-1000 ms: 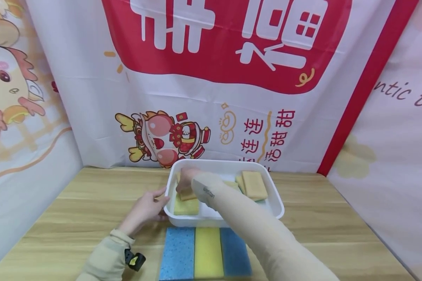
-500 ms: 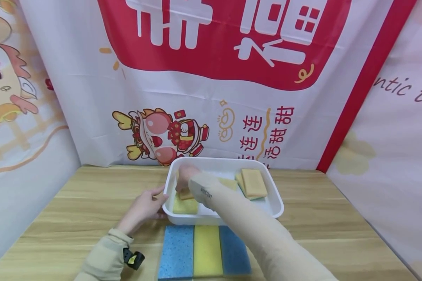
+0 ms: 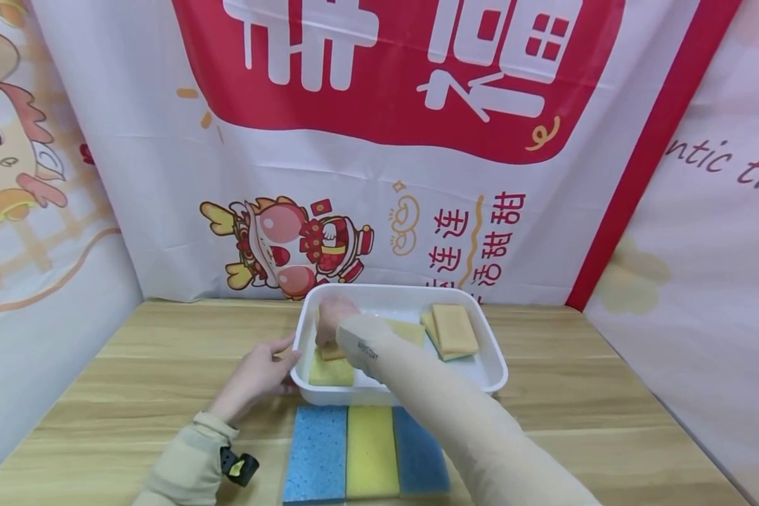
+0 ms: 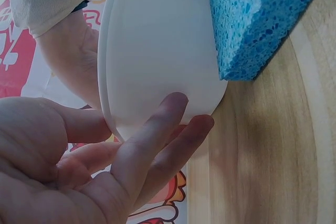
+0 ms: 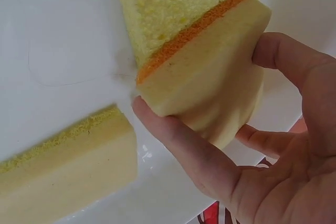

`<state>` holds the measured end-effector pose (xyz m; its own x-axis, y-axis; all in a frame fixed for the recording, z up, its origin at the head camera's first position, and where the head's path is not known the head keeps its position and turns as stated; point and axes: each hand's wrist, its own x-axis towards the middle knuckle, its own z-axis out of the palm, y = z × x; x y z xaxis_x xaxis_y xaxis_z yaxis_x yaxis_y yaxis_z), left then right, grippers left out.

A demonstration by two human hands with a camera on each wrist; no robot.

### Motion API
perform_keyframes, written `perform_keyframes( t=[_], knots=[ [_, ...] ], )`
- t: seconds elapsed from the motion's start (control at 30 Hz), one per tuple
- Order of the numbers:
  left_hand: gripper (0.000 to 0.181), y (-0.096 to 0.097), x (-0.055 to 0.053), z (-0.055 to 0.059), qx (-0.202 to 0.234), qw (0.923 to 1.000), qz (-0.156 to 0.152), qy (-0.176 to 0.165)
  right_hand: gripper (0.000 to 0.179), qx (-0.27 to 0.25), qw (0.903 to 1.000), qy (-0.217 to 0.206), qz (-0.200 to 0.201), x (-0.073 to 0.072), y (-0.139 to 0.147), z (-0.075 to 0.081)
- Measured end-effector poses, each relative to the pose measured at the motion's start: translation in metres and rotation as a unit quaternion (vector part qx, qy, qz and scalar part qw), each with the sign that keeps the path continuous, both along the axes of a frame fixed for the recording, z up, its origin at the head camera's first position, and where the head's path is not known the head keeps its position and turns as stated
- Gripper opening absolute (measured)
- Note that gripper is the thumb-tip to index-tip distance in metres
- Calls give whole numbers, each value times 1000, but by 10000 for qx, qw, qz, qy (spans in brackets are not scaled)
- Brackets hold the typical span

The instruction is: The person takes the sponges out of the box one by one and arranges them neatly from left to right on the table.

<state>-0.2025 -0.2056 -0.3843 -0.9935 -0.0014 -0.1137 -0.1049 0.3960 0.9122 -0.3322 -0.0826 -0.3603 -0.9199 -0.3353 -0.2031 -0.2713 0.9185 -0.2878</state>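
A tray (image 3: 354,397) of sponges (image 3: 458,330) stands on the counter (image 3: 158,365); before it, perhaps touching, lie three more sponges (image 3: 372,453) abreast.

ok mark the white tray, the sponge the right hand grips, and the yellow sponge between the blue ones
White tray (image 3: 348,397), head view: front wall
Gripped sponge (image 5: 210,83), right wrist view: pale layer
Yellow sponge (image 3: 372,453), head view: middle of top

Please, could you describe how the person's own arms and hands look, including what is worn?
Both arms wear long beige sleeves; the right sleeve has small dark lettering near the cuff. Beside the left sleeve's cuff sits a black device with a small yellow patch. The left hand and right hand show no gloves.
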Motion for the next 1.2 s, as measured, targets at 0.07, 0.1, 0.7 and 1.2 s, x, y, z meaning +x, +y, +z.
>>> perform_keyframes(
  t=[0.07, 0.1, 0.7, 1.2],
  knots=[
    [50, 0, 0, -1, 20, 10000, -7, -22, 39, 213, 9995, 185, 173, 1, 2, 0],
    [50, 0, 0, -1, 35, 10000, -15, -31, 38, 302, 9989, 265, 253, 2, 3, 1],
    [51, 1, 0, -2, 89, 9998, -174, 108, 37, 416, 9978, 491, 186, 4, 5, 2],
    [51, 0, -2, -3, 364, 9991, -146, 189, 36, 576, 9964, 623, 1, -9, -3, -12]
  ],
)
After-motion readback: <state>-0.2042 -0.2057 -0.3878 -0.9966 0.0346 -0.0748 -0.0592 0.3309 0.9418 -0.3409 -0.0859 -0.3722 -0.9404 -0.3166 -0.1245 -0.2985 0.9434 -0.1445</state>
